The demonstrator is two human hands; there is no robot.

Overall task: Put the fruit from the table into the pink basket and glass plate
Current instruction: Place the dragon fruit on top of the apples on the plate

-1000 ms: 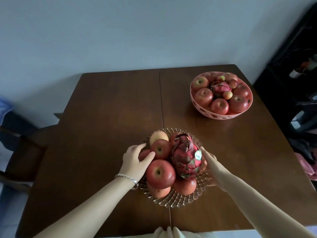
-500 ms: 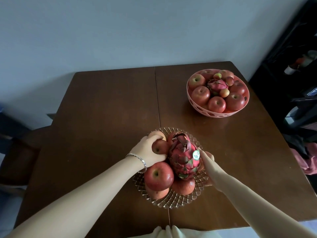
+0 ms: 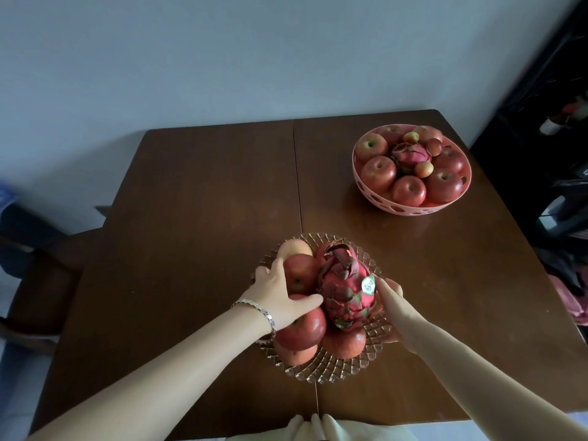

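A glass plate (image 3: 331, 370) stands near the table's front edge, heaped with red apples and a pink dragon fruit (image 3: 345, 291) with a green sticker. My left hand (image 3: 276, 294) wraps around a red apple (image 3: 300, 272) on the plate's left side, with the thumb reaching toward the dragon fruit. My right hand (image 3: 394, 300) cups the dragon fruit's right side above the plate's rim. The pink basket (image 3: 410, 209) sits at the far right, full of apples, a dragon fruit and small fruits.
The brown wooden table (image 3: 191, 233) has a seam down its middle. A dark chair (image 3: 41, 281) stands at its left. Dark shelving with clutter (image 3: 541, 122) is close to the right edge. Pale cloth (image 3: 318, 428) lies at the near edge.
My left hand has shifted from the plate's near left up onto a red apple at the back left and now grips its side. My right hand stays by the dragon fruit.
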